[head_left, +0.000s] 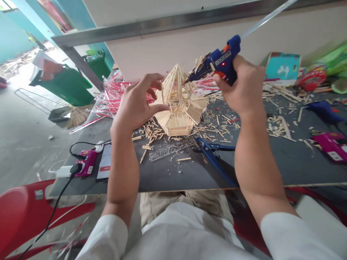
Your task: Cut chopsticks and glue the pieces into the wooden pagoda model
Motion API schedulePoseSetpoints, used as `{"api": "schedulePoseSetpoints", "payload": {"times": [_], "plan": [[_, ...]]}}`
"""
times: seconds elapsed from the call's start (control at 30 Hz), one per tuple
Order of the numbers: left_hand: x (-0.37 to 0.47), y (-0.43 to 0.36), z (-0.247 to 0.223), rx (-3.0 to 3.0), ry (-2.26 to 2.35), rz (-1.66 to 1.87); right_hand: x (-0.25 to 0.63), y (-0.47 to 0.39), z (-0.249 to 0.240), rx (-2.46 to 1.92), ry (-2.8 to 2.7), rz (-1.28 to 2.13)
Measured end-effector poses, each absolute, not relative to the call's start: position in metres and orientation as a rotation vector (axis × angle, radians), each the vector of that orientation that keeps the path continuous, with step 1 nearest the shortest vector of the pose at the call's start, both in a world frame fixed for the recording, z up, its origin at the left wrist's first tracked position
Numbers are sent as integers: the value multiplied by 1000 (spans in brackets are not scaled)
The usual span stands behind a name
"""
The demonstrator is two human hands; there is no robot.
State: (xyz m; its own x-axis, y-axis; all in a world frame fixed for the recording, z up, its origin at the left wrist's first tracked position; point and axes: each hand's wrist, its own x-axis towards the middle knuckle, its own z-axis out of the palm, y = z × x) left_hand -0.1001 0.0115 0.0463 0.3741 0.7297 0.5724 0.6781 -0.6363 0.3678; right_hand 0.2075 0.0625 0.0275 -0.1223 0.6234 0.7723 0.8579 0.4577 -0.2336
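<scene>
My right hand (245, 85) is closed round the handle of a blue hot glue gun (221, 59) with a red light lit. Its nozzle points down left at the roof of a small pavilion-like model (180, 117) built of thin wooden sticks; whether the tip touches cannot be told. A long clear glue stick (267, 20) runs out of the gun's back. My left hand (138, 99) curls about the model's left side, fingertips at the roof sticks and thumb at the lower tier. The model stands upright on the dark table (168, 180).
Around the model lie cut stick pieces (154, 133), a clear ruler (173, 148) and blue-handled cutters (217, 155). Red-and-white plastic wrappers (116, 94) heap up behind. Magenta power strips (88, 162) sit at both sides; a phone (104, 164) lies left. Another blue glue gun (326, 111) rests right.
</scene>
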Motion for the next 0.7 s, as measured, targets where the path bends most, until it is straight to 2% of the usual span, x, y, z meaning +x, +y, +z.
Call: {"api": "schedulePoseSetpoints", "payload": {"times": [0.47,0.63,0.7], "plan": [[-98,13,44,2399,1333,1106,215,62,32,-1267,-1677,-195],[-91,12,43,2210,1352,1188,266,75,22,-1822,-1676,-65],[-90,11,42,2131,1391,1154,291,85,5,-2131,-1736,91]]}}
